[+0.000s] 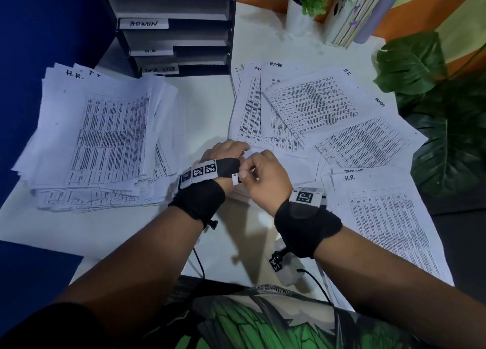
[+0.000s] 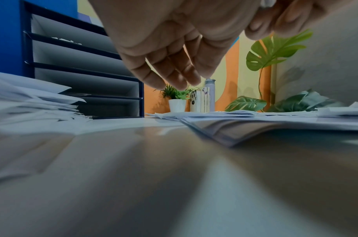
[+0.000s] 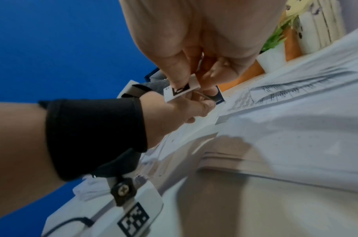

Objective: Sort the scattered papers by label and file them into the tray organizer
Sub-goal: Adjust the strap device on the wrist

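Observation:
Both hands meet over the white table (image 1: 205, 106), holding no paper. My left hand (image 1: 234, 147) hangs palm down with fingers (image 2: 174, 75) relaxed above the table. My right hand (image 1: 243, 173) pinches a small white marker tag (image 3: 182, 91) on the black band of my left wrist. A thick pile of printed papers (image 1: 105, 133) marked H.R. lies at the left. Loose sheets (image 1: 310, 106) marked ADMIN and H.R. fan out at the right. Another H.R. stack (image 1: 389, 217) lies near right. The dark tray organizer (image 1: 173, 27) stands at the back with ADMIN, H.R. and TASK LIST labels.
A small potted plant (image 1: 310, 1) and upright books (image 1: 352, 14) stand at the back right. Large green leaves (image 1: 426, 91) overhang the table's right edge. A blue wall (image 1: 39, 33) runs along the left. Cables hang from both wrist bands near my body.

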Motion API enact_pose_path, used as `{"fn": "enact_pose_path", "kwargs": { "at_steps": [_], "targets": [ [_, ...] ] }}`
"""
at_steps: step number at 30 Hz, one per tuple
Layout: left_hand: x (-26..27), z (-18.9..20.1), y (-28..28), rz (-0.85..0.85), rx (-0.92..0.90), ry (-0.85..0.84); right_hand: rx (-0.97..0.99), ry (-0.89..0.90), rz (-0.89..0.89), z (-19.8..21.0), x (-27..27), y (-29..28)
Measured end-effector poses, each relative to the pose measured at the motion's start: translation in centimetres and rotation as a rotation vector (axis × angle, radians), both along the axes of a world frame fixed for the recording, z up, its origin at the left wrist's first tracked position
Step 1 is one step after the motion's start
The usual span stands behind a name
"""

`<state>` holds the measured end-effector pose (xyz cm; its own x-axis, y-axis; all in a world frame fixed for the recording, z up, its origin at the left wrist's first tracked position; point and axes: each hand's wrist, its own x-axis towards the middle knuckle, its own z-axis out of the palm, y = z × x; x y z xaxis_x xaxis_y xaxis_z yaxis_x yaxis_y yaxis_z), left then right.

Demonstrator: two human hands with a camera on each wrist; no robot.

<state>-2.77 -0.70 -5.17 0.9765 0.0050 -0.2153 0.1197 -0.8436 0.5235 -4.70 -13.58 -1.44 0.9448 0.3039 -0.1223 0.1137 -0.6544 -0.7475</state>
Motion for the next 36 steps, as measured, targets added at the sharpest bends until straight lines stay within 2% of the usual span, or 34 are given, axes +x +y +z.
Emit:
{"fn": "enact_pose_path", "kwargs": {
  "at_steps": [3,8,13,18,31,36],
  "targets": [
    [0.1,-0.9,0.3,0.061,-0.021,-0.066,0.192,0.155,-0.124,0.3,0.5,-0.8],
    [0.3,-2.4,0.3,0.126,-0.075,-0.026,0.558,0.504,-0.339,0.9,1.1,-1.9],
    [0.6,-2.6,0.4,0.133,-0.046,-0.003,0.721,0.681,-0.394,1.1,0.9,-0.8],
    [0.6,-2.6,0.7,0.095,-0.049,0.043,0.757,0.774,-0.419,1.3,0.4,-0.6],
    [-0.3,-2.4,0.5,0.074,-0.053,-0.049,0.719,0.777,-0.375,1.9,0.5,-1.0],
    [-0.4,-2.1,0.5,0.107,-0.113,-0.074,0.710,0.773,-0.386,1.7,0.5,-1.2]
  ]
}}
